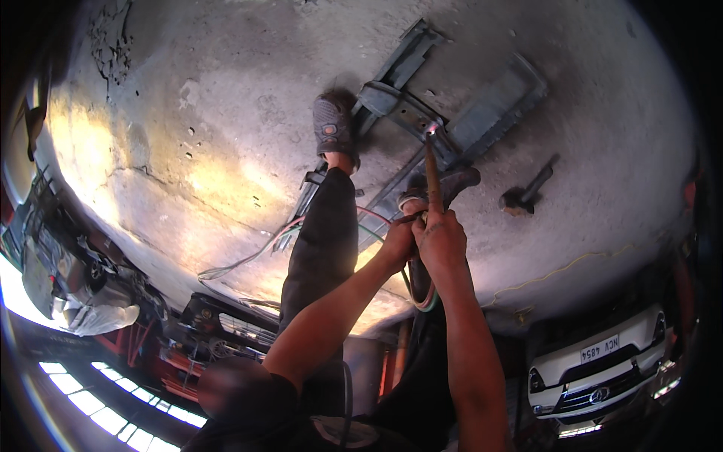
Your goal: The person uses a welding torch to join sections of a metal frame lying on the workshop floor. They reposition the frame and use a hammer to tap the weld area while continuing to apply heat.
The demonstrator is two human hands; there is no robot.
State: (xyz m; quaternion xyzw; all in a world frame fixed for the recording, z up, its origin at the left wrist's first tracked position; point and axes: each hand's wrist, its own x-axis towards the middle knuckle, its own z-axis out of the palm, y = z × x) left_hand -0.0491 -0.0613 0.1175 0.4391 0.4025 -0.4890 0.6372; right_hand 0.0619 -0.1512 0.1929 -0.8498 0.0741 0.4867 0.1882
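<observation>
Both my hands are closed around the handle end of a gas torch (431, 169), its long brownish tube pointing away from me. My left hand (399, 242) grips beside the valve end, and my right hand (442, 239) wraps the handle just to its right. At the torch tip, a small pinkish-white glow touches a grey steel bracket (407, 113) with holes, part of a metal frame on the floor. Red and green hoses (427, 300) hang below my hands and loop off left. My feet stand on or beside the frame, with the right shoe (456, 184) partly behind the torch.
A hammer-like tool (520, 200) lies on the concrete floor at right. A flat grey steel piece (501, 113) adjoins the frame. A yellow cord (565, 269) runs toward a white vehicle (599, 369) at lower right. Vehicle parts and a plastic sheet (105, 316) clutter the left.
</observation>
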